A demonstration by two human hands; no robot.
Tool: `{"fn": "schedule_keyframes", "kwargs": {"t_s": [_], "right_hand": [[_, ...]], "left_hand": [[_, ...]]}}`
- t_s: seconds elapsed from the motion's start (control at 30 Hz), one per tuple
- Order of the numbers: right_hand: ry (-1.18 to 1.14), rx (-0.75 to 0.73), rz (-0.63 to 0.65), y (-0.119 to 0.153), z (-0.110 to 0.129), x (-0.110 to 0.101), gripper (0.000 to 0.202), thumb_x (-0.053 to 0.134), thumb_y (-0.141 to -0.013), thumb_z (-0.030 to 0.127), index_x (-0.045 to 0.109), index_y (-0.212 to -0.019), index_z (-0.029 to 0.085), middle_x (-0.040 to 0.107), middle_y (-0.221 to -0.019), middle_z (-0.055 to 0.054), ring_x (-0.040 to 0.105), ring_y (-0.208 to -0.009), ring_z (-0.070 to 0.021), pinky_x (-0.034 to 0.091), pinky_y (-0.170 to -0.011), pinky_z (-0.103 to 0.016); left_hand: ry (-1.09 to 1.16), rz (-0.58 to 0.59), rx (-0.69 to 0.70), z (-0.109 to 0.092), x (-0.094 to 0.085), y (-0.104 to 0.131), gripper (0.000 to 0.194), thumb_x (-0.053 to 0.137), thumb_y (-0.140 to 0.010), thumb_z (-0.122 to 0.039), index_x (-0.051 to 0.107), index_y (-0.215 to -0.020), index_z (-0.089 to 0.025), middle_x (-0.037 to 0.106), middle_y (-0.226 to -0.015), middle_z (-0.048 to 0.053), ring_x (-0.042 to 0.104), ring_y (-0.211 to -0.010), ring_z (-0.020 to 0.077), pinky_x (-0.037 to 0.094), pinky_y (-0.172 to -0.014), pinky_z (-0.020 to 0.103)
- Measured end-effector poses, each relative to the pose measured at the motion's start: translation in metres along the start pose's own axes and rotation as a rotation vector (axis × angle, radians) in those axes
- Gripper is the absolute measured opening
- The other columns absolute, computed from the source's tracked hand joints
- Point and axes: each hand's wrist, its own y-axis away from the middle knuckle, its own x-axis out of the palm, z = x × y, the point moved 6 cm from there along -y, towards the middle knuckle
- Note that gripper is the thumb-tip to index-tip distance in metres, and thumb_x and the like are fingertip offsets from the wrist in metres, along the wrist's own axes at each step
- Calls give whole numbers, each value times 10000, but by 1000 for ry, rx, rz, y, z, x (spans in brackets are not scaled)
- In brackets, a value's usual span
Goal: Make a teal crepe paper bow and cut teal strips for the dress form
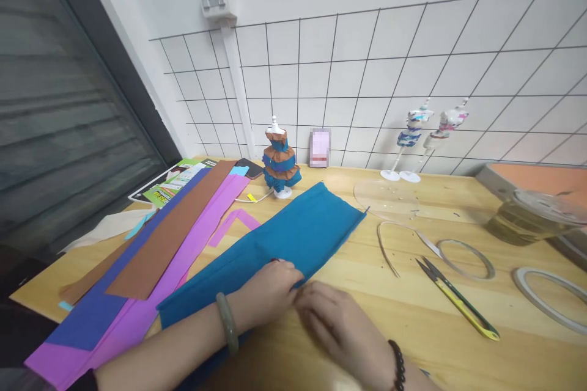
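Observation:
A long sheet of teal crepe paper (293, 229) lies slantwise over the table in front of me. My left hand (270, 290), with a pale green bangle at the wrist, rests on the sheet, its fingers closed on the near edge. My right hand (337, 321), wearing a dark beaded bracelet, meets it there. The right fingers are curled together against the left fingertips, and what they pinch is hidden. Behind the sheet stands a small white dress form (282, 193) in brown and teal paper ruffles.
Brown (178, 232), blue (92, 324) and purple (151, 302) paper strips overlap at left. Thread snips (458, 305), a tape roll (545, 299) and a clear cup (532, 220) are at right. Two more small dress forms (410, 134) stand near the wall grid; a phone (320, 148) leans there.

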Motion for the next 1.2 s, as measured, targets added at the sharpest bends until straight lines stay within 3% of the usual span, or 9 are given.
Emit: {"fn": "schedule_keyframes", "kwargs": {"t_s": [0.13, 0.23, 0.43, 0.53, 0.6, 0.77, 0.9, 1.0, 1.2], "right_hand": [[436, -47, -142, 4, -17, -20, 333, 442, -849, 179, 519, -1173, 198, 551, -1157, -133, 468, -1100, -263, 393, -896, -481], [597, -59, -123, 5, -24, -24, 381, 509, -828, 210, 510, -1209, 223, 568, -1170, -117, 394, -1190, -300, 290, -956, -566], [534, 75, 84, 2, -28, -15, 196, 449, -874, 140, 626, -836, 216, 639, -800, -37, 555, -797, -180, 406, -777, -377], [531, 105, 143, 2, -26, -10, 207, 432, -881, 145, 608, -791, 208, 621, -767, -34, 541, -754, -181, 405, -705, -344], [517, 111, 167, 3, -26, -8, 212, 421, -884, 147, 607, -804, 207, 619, -776, -37, 538, -753, -185, 405, -698, -339], [465, 133, 175, 5, -29, -10, 244, 387, -897, 168, 606, -792, 194, 614, -765, -43, 533, -752, -184, 415, -701, -329], [434, 144, 159, 5, -29, -14, 235, 399, -892, 177, 600, -773, 193, 611, -754, -38, 534, -752, -179, 419, -687, -314], [425, 144, 156, 4, -29, -14, 223, 411, -884, 170, 599, -765, 194, 610, -747, -35, 533, -745, -176, 419, -685, -312], [386, 148, 155, 4, -31, -12, 201, 427, -869, 140, 616, -830, 194, 612, -788, -39, 531, -781, -185, 428, -712, -327]], "left_hand": [[-36, -17, 107, -4, -2, 20, 231, 384, -802, -96, 596, -856, -169, 621, -832, 57, 554, -807, 186, 391, -767, 316], [-84, 14, 158, -4, -2, 34, 229, 386, -814, -99, 600, -822, -182, 606, -799, 43, 546, -794, 179, 388, -790, 315], [-162, 89, 102, 7, -9, 59, 220, 389, -832, -99, 580, -763, -182, 589, -797, 38, 522, -768, 180, 379, -691, 300], [-68, 94, 54, 18, -20, 69, 143, 500, -828, -294, 603, -790, -203, 595, -782, 19, 530, -793, 176, 377, -705, 289], [34, 54, 18, 30, -29, 73, 244, 535, -787, -438, 615, -893, -233, 598, -785, 5, 532, -790, 166, 384, -713, 276], [-75, -328, -308, 95, -58, 77, 441, 488, -808, -432, 508, -1184, -203, 540, -1129, 98, 451, -1080, 251, 346, -898, 373], [62, -135, -405, 130, -50, 73, 285, 441, -833, -359, 633, -961, -191, 637, -941, 63, 572, -874, 201, 418, -791, 302], [56, -140, -356, 128, -65, 71, 290, 399, -854, -330, 637, -961, -202, 649, -922, 49, 582, -838, 181, 423, -766, 277], [-242, -199, -224, 107, -112, 60, 307, 379, -879, -334, 624, -1044, -250, 635, -943, 49, 566, -881, 177, 404, -782, 282]]}}
